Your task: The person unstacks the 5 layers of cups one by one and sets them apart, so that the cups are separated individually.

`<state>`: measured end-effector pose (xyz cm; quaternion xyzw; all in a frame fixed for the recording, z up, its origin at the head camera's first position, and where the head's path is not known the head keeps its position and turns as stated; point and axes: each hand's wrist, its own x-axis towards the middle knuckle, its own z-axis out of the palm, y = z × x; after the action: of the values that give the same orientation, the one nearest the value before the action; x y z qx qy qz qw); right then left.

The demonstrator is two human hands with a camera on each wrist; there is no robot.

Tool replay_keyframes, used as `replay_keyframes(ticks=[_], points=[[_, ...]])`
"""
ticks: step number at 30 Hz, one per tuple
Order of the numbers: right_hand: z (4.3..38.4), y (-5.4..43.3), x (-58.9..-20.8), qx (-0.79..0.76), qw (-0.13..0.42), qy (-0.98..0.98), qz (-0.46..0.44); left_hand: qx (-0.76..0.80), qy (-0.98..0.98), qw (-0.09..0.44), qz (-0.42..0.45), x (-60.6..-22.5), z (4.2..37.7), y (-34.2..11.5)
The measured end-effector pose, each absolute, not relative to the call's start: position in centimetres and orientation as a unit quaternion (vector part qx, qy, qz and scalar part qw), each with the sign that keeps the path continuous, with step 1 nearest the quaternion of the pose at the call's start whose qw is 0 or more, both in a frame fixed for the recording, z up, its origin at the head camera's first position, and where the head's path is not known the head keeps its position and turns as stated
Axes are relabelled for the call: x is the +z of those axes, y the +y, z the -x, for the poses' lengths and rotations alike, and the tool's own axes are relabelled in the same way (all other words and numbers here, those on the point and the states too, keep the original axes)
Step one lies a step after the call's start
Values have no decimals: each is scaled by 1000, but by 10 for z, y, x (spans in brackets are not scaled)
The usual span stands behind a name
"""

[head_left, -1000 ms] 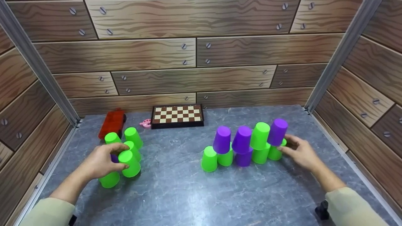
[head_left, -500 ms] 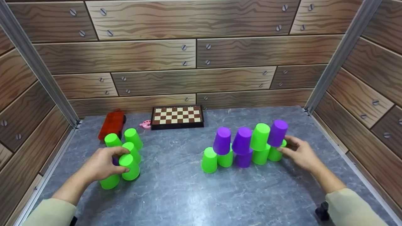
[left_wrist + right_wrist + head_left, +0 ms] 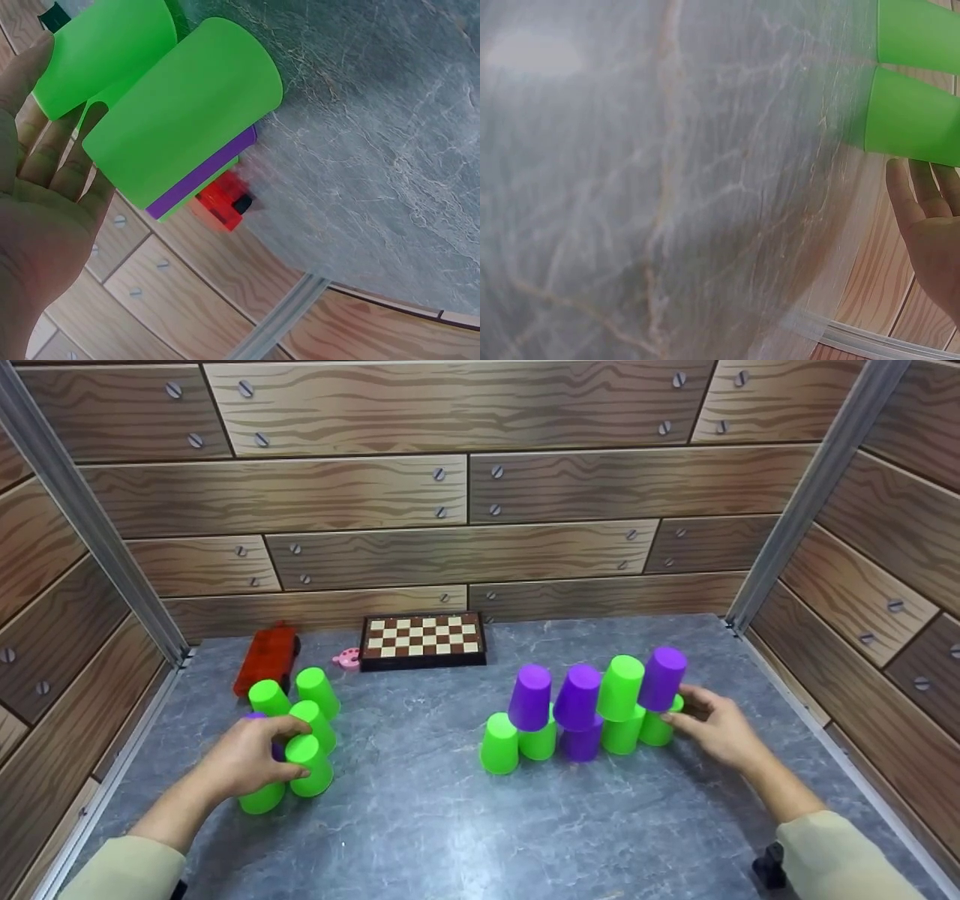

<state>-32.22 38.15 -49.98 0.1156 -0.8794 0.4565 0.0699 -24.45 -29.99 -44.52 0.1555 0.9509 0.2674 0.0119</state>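
Note:
In the head view, my left hand (image 3: 247, 757) pinches an upside-down green cup (image 3: 311, 769) between thumb and fingers, at the front of a cluster of green and purple cups. The left wrist view shows the thumb (image 3: 30, 71) against that cup (image 3: 105, 56), with another green cup (image 3: 191, 109) beside it. My right hand (image 3: 716, 727) touches the right end of a two-level row of cups, its fingers straight against a lower green cup (image 3: 911, 116). On that cup stands a purple cup (image 3: 664, 679). More purple cups (image 3: 530, 697) and a green cup (image 3: 622, 688) form the upper level.
A lone green cup (image 3: 500, 744) stands at the row's left end. Behind the left cluster lie a red toy vehicle (image 3: 268, 658), a small pink item (image 3: 348, 658) and a checkered board (image 3: 424, 639). Wood-patterned walls (image 3: 465, 487) enclose the grey table (image 3: 420, 825) at the back and sides.
My left hand has shifted slightly toward the front with the green cup, uncovering a bit of the purple cup behind. The right hand and its row of cups stay as they were.

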Motion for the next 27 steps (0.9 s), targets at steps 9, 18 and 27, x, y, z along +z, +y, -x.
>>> replay_keyframes(ticks=[9,18,27], points=[[324,385,-503,457,69,-879,-115,265,950,5,-167,-447,243,-301],[322,383,-499,461,65,-878,-113,271,947,9,-171,-448,242,-302],[321,382,-498,458,66,-879,-112,279,946,-31,-164,-418,235,-292]])
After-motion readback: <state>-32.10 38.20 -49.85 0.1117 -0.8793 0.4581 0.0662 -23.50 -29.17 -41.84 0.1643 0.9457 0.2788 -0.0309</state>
